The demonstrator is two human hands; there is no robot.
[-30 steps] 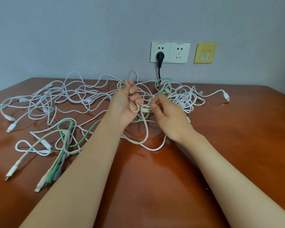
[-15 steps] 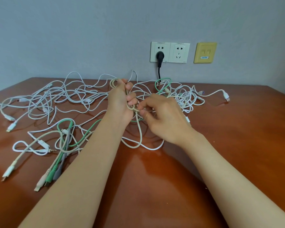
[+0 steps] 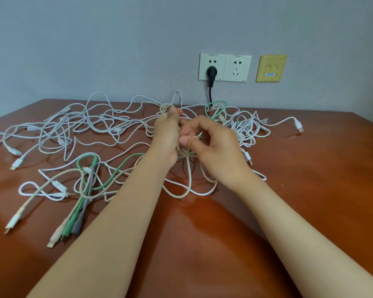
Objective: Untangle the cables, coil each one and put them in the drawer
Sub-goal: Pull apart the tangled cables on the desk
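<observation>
A tangle of white, beige and green cables [image 3: 78, 134] spreads over the far half of the brown table [image 3: 310, 190]. My left hand [image 3: 166, 136] grips a small coil of the beige cable [image 3: 186, 177], whose loops stick out above my fist. My right hand [image 3: 213, 147] sits right beside it and pinches a strand of the same beige cable between thumb and fingers. A long loop of that cable hangs below both hands onto the table. A green cable [image 3: 116, 171] runs under my left forearm. No drawer is in view.
Three plug ends, beige, green and grey [image 3: 71, 229], lie near my left forearm. A white USB plug [image 3: 298, 125] lies at the far right. Wall sockets [image 3: 224, 67] hold a black plug [image 3: 211, 74], beside a yellow wall plate [image 3: 270, 68].
My right hand has moved left, close against my left hand, and brought the beige strand with it. The hanging loop has shifted slightly. My left hand keeps its grip.
</observation>
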